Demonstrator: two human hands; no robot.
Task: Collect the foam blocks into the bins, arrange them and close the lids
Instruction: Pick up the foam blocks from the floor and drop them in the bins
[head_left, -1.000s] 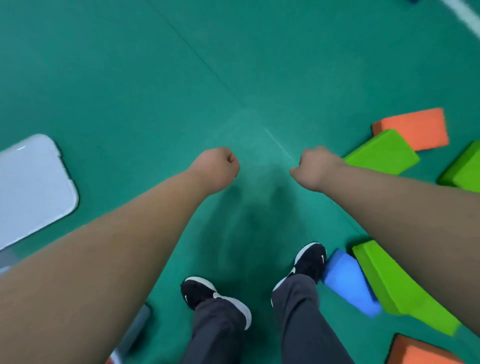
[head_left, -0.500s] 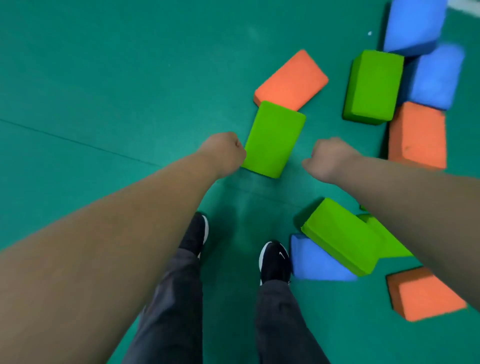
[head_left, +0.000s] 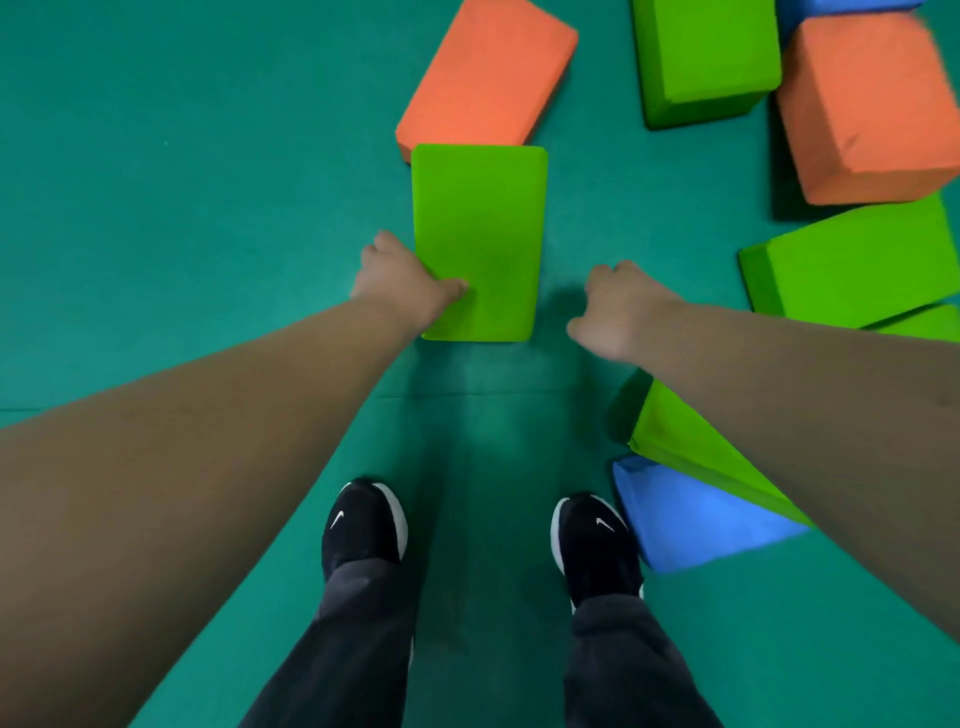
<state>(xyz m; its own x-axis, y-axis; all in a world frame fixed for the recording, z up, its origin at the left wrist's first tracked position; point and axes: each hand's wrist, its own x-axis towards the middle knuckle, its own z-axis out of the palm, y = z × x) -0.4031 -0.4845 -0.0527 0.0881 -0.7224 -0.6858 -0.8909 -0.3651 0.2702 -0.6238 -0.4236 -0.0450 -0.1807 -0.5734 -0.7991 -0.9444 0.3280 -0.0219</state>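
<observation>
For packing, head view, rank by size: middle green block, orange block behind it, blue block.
1. green block
2. orange block, cut off above, so unsure
3. blue block, partly hidden

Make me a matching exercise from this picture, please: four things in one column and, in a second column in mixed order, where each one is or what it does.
Things
1. left hand
2. right hand
3. blue block
4. left orange block

Place or state
A. beside the right shoe
B. holds nothing
C. just beyond the far end of the flat green block
D. grips the left edge of the flat green block

Pairs: 1-D, 2-B, 3-A, 4-C
</observation>
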